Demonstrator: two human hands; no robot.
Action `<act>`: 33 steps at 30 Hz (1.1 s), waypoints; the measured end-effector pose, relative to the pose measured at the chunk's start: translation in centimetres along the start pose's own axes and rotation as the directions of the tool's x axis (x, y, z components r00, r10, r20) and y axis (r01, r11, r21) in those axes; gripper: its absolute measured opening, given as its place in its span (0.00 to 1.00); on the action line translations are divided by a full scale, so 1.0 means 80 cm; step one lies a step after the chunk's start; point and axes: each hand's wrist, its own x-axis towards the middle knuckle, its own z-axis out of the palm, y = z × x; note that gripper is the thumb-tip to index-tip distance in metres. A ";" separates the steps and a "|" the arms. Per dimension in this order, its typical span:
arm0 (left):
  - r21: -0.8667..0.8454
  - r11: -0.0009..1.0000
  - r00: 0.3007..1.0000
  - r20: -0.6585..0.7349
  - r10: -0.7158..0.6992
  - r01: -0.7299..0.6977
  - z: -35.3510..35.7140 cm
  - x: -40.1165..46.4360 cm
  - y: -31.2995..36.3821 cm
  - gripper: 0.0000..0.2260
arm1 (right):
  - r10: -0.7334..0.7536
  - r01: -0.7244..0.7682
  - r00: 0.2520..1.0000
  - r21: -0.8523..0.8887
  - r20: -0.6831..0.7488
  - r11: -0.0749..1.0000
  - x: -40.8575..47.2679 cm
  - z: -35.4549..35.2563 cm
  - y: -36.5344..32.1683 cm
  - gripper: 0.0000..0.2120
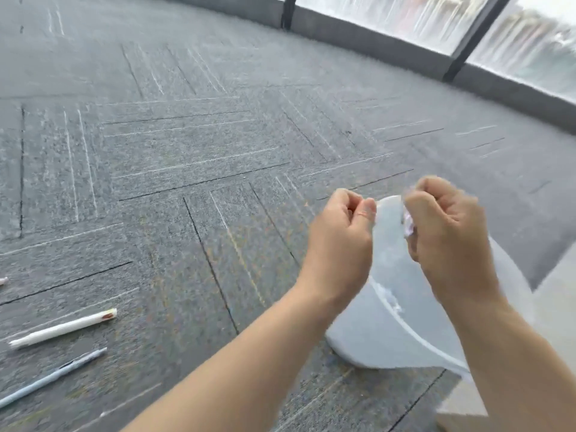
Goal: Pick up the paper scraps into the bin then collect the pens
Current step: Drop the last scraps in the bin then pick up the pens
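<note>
Over the bin [389,322], right hand [448,226] clutches paper scraps [409,224]; left hand [341,241] curled, contents unclear.

A single head-worn wide-angle view looks forward and down, close over the grey carpet [187,157], which fills most of the frame. The windows [405,14] curve along the edge from 12 to 2 o'clock, bent by the lens.
</note>
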 end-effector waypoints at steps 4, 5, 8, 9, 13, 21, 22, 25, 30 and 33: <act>0.446 0.894 0.965 0.221 -0.139 0.027 0.097 0.031 -0.005 0.11 | 0.248 -0.261 0.965 -0.209 -0.086 0.943 0.009 -0.074 0.063 0.12; 0.581 0.814 0.937 0.276 -0.213 0.014 0.108 0.036 -0.012 0.10 | 0.311 -0.313 0.949 -0.242 -0.046 0.918 0.010 -0.085 0.076 0.12; 0.665 0.747 0.875 0.363 -0.321 -0.001 0.115 0.043 -0.023 0.14 | 0.376 -0.372 0.926 -0.291 -0.042 0.882 0.008 -0.112 0.096 0.14; 0.606 0.796 0.884 0.368 -0.289 0.008 0.111 0.045 -0.022 0.16 | 0.378 -0.387 0.922 -0.287 -0.088 0.877 0.007 -0.117 0.096 0.15; 0.355 0.935 0.973 0.211 -0.096 0.015 0.079 0.052 -0.018 0.14 | 0.265 -0.331 0.939 -0.363 -0.220 0.871 0.006 -0.100 0.090 0.11; 0.479 0.871 0.991 -0.008 0.133 -0.113 -0.101 0.038 -0.015 0.11 | -0.024 0.041 0.993 -0.147 0.114 0.988 0.007 0.073 0.001 0.05; 0.530 0.844 0.990 -0.062 0.129 -0.077 -0.136 0.030 -0.020 0.11 | -0.059 0.085 0.980 -0.131 0.190 0.988 -0.001 0.105 -0.008 0.06; 0.647 0.756 0.958 -0.266 0.104 0.097 -0.243 -0.006 -0.043 0.10 | -0.120 0.187 0.898 -0.120 0.424 0.975 -0.035 0.203 -0.020 0.06; 0.694 0.509 0.781 -0.621 0.067 0.509 -0.400 -0.112 -0.100 0.05 | -0.199 0.422 0.569 -0.075 0.798 0.903 -0.113 0.345 0.008 0.05; 0.572 0.378 0.609 -0.793 0.027 0.728 -0.472 -0.179 -0.117 0.04 | -0.145 0.623 0.268 -0.056 0.952 0.780 -0.158 0.406 0.029 0.17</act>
